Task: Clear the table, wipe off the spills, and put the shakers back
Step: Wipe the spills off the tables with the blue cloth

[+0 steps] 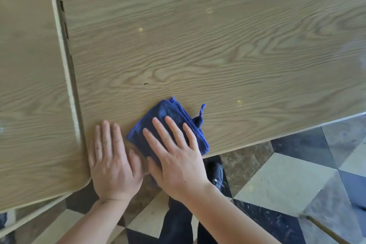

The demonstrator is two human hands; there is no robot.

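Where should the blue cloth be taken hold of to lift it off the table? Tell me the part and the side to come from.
Probably the far corner of the blue cloth, approached from above on the side away from the table edge. That folded corner lies flat and uncovered beyond the fingertips of the right hand, which presses the near part. The left hand rests flat beside it.

No legible text, label, brand, number or sign appears on any surface in view, whether the table filling the upper frame or the cloth at lower centre.
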